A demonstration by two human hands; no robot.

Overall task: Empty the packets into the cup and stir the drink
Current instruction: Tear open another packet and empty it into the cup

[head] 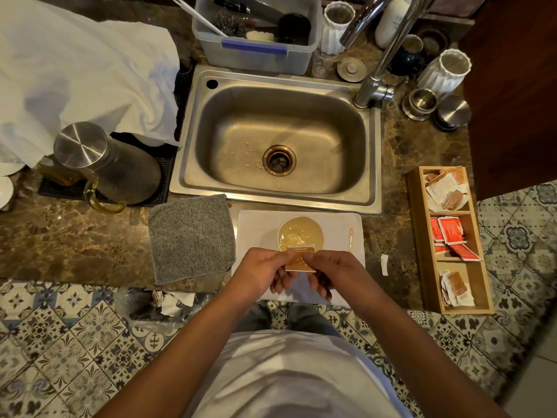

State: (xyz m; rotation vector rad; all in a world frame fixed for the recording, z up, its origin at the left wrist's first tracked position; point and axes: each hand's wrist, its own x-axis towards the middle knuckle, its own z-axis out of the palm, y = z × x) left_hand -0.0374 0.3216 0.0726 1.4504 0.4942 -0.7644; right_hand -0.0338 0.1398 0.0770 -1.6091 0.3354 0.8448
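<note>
A white paper cup (300,233) with pale yellowish liquid stands on a white napkin (337,224) at the counter's front edge. Just in front of the cup, I hold a small brown packet (299,259) with both hands. My left hand (262,274) pinches its left side and my right hand (331,274) pinches its right side. The packet's top edge overlaps the cup's near rim in the view. A thin wooden stirrer (351,239) lies on the napkin to the right of the cup.
A wooden box (420,236) with three compartments of packets sits at the right. A torn paper scrap (384,264) lies beside it. A grey cloth (191,238) lies left of the napkin. Behind are a steel sink (277,140), a faucet (379,76) and a steel jug (111,164).
</note>
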